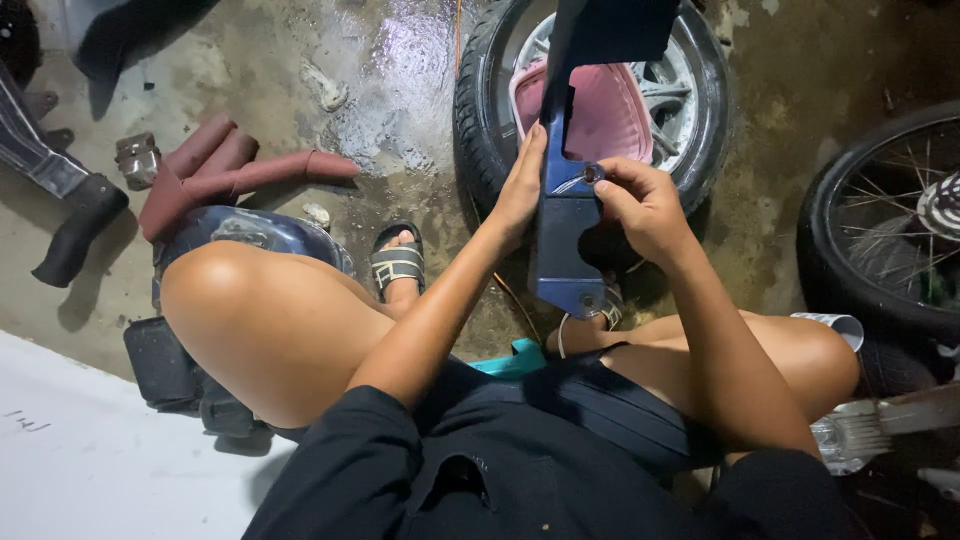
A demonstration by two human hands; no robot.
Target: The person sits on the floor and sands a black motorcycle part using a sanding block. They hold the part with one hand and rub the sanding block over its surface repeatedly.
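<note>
Dead centre, a blue panel (565,215) stands upright between both hands, its long flat body running from twelve o'clock, where it widens into a dark slab at the top edge, down to a rounded foot at six o'clock near the knees. The left hand (520,185) lies flat along the panel's nine o'clock edge, fingers stretched upward, palm pressed to the painted side. The right hand (640,205) sits at three o'clock, curled tight, thumb and fingertips pinched on a small round metal fitting (592,173) set in the panel's face; so both hands are clamped on the same piece, one each side. The panel looks like smooth moulded plastic, glossy, with a cut-out notch on its left edge. Behind it, at twelve o'clock, a tyre (590,90) lies flat on the floor (390,80), knobbly black rubber round a silvery spoked rim, with a pink plastic basin (610,115) resting in its centre. At three o'clock a thin wire-spoked wheel (890,225) shows. At nine o'clock lie dull reddish tubes (235,170), matte and cylindrical. The concrete floor is wet and shiny.
</note>
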